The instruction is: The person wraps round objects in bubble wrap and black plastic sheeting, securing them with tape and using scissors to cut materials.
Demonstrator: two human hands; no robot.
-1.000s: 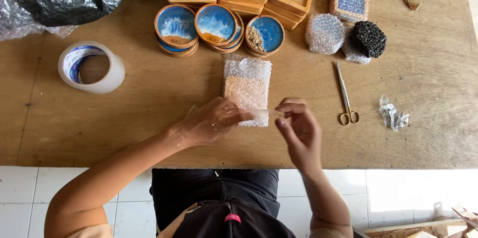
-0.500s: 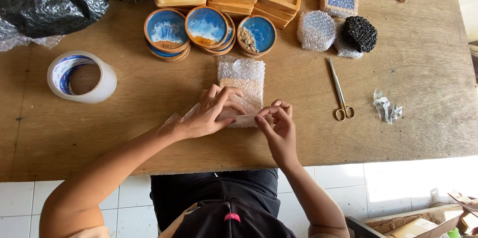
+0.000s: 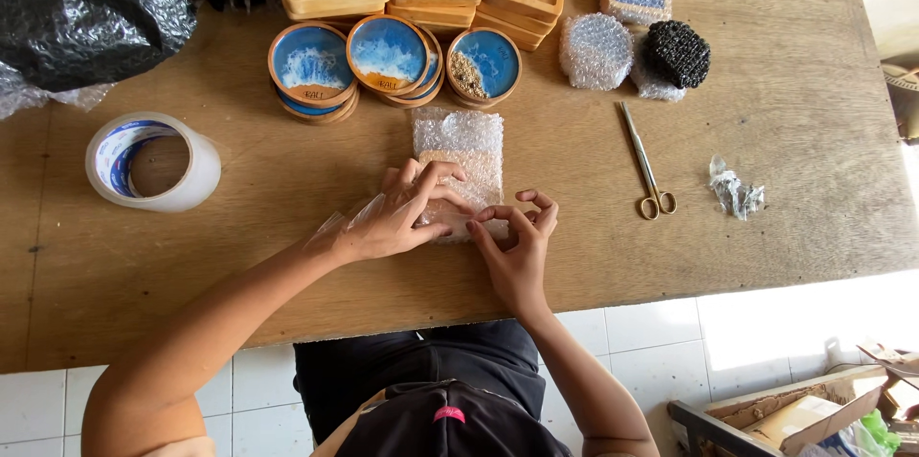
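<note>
We press our left hand (image 3: 397, 218) on the soft, light bubble-wrapped packet (image 3: 459, 175); right fingers (image 3: 498, 216) pinch tape at its near edge, left of the scissors (image 3: 646, 165).

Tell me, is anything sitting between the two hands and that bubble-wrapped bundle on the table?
Nothing visible. The left hand and right hand both already rest on the near end of the bubble-wrapped bundle. The tape roll and scissors lie well off to either side.
</note>
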